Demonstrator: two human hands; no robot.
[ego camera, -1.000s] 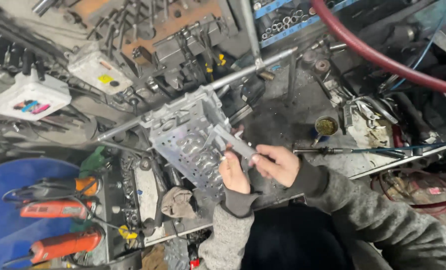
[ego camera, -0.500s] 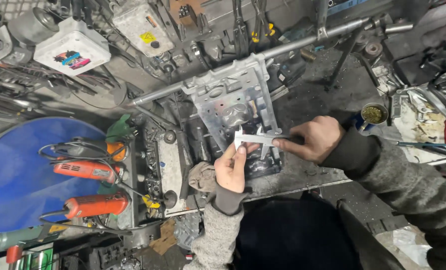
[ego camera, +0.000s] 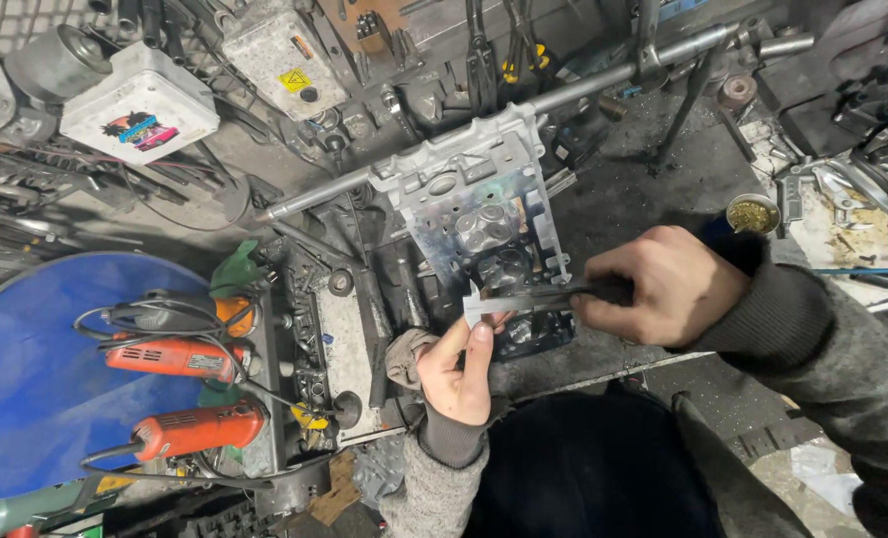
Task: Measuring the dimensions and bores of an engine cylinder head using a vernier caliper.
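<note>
Steel caliper [ego camera: 538, 297] lies with its long axis running left to right across the near end of the pale metal casting [ego camera: 484, 214], the right hand [ego camera: 663, 284] closed around its dark right end and the left hand [ego camera: 459, 369] just below its jaw end, thumb and fingers [ego camera: 479, 339] pinched up against the toothed tip. Both hands are on the tool, the left one nearer the casting's near edge. Around them the cluttered bench [ego camera: 623, 199] carries a long steel rod [ego camera: 484, 125] on the far side and a blue disc [ego camera: 25, 379] with two orange power tools [ego camera: 180, 394] at left.
</note>
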